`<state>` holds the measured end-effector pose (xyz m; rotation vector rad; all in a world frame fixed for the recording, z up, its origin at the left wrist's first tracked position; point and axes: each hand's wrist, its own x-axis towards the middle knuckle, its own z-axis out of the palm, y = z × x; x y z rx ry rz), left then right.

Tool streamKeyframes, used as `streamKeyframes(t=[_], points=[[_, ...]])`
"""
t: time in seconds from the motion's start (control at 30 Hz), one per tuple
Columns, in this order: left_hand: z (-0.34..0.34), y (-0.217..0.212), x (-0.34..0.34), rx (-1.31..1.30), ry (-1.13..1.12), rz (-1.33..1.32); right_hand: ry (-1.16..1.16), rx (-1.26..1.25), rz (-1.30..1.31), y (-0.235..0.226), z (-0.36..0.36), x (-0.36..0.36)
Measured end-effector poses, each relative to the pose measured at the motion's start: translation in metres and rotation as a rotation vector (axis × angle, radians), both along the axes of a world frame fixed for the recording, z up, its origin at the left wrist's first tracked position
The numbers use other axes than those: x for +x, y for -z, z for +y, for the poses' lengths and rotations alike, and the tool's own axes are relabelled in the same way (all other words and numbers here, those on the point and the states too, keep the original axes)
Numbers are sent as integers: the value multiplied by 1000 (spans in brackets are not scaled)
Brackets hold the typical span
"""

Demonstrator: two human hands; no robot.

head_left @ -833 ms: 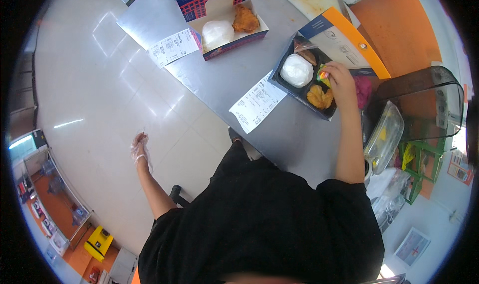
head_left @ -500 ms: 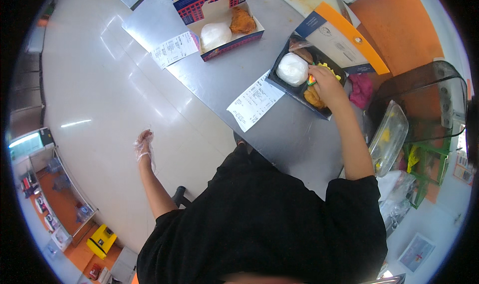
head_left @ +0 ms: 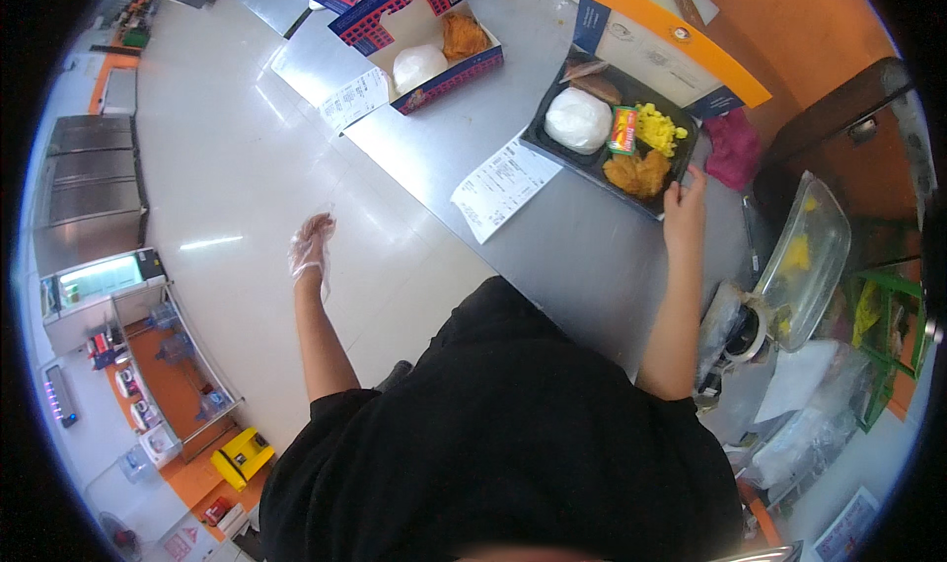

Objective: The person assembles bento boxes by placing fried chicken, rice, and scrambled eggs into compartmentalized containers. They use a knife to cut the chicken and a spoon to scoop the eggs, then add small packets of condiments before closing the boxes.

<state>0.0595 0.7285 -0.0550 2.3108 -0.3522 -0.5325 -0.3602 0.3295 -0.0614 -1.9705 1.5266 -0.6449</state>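
Observation:
A black compartment meal box (head_left: 604, 177) lies on the steel table, its orange and blue cardboard lid (head_left: 681, 44) raised. Inside sit a white wrapped rice ball (head_left: 578, 121), a small red, yellow and green sachet (head_left: 622, 131), yellow scrambled egg (head_left: 659, 130), fried chicken (head_left: 636, 173) and a brown piece (head_left: 595, 88) partly under wrap. My right hand (head_left: 685, 212), bare, is at the box's near right edge, thumb and forefinger either side of the rim. My left hand (head_left: 313, 246), in a loose clear plastic glove, hangs away from the table with fingers curled in.
A receipt (head_left: 505, 189) lies left of the meal box. Farther back stands a blue and red box (head_left: 449, 80) with wrapped rice and chicken, beside another receipt (head_left: 355, 100). On the right are a pink cloth (head_left: 732, 149), a clear plastic container (head_left: 807, 266) and a green basket (head_left: 893, 350).
My right hand has left the sachet in the middle of the box and moved to the box's right edge. The whole view has shifted slightly; my left hand still hangs free.

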Motion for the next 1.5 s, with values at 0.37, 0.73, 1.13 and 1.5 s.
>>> streamKeyframes(t=[0.37, 0.73, 1.13, 1.5], points=[[-52, 4, 63, -331, 20, -125, -466, -197, -224, -30, 80, 82], [-138, 1, 238, -347, 356, -232, -24, -171, 199, -22, 102, 115], [-320, -16, 239, -11, 432, -79, -259, -88, -9, -2, 124, 378], [-253, -2, 227, -296, 456, -108, -412, -216, 61, -13, 162, 364]])
